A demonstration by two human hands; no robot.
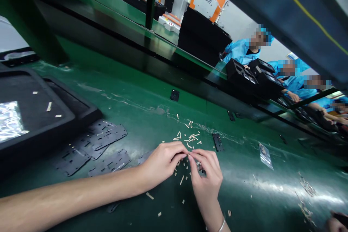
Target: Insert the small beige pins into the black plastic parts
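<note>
My left hand [165, 156] and my right hand [208, 168] meet fingertip to fingertip above the green table [146, 116]. Both are closed in a pinch. Whatever lies between the fingertips is too small to make out. Just beyond them, small pale strips [191, 137] are scattered in a loose pile, and more bits, such as a longer strip [182, 180], lie below the hands. Left of my left hand are several flat black plates with cut-outs [110, 163], some overlapping. A small black part [217, 142] rests right of the pile.
Black foam trays [89, 110] stand at the left, one holding a silvery bag [12, 121]. A square black part [174, 95] lies farther back. To the right are a clear bag [265, 156] and tangled pale scraps [307, 186]. Co-workers in blue [239, 53] sit beyond a rail.
</note>
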